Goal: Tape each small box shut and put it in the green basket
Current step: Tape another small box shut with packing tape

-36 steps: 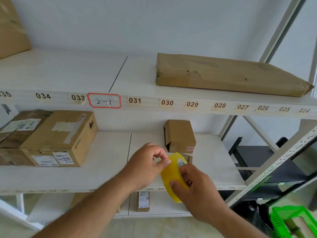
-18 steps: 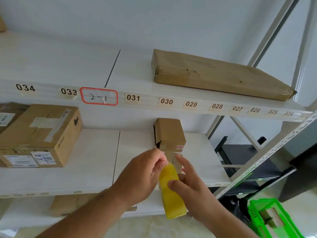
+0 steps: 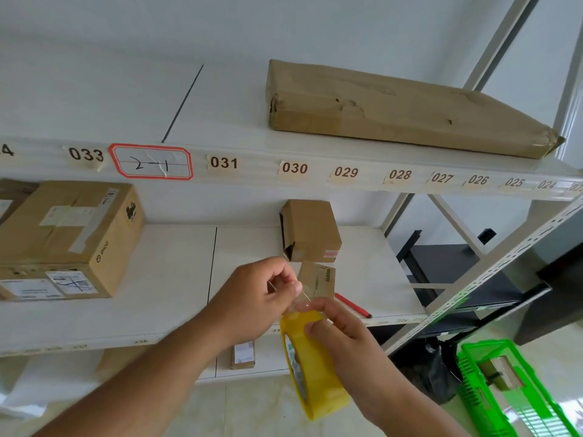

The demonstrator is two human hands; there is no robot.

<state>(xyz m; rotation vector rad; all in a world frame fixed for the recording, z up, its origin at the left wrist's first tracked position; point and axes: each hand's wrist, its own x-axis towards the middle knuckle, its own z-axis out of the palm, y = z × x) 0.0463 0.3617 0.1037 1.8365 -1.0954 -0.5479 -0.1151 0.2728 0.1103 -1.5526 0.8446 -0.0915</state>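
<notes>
My right hand (image 3: 342, 334) grips a yellow roll of tape (image 3: 312, 370) in front of the middle shelf (image 3: 176, 279). My left hand (image 3: 257, 298) pinches the loose end of the clear tape just above the roll. Behind my hands a small brown box (image 3: 318, 277) lies on the shelf, partly hidden. A second small box (image 3: 310, 230) stands behind it with an open flap on its left side. The green basket (image 3: 492, 402) sits on the floor at the lower right and holds a small box (image 3: 501, 370).
A red pen-like tool (image 3: 353, 305) lies on the shelf right of the boxes. A large taped carton (image 3: 69, 238) stands at the left. A long flat parcel (image 3: 400, 110) lies on the upper shelf. A small package (image 3: 242, 354) rests on the lower shelf. Metal uprights (image 3: 492, 272) slant at the right.
The roll has dropped lower and turned edge-on in my right hand. My left hand has pulled the tape end up off the roll. The view has shifted right, showing more of the basket.
</notes>
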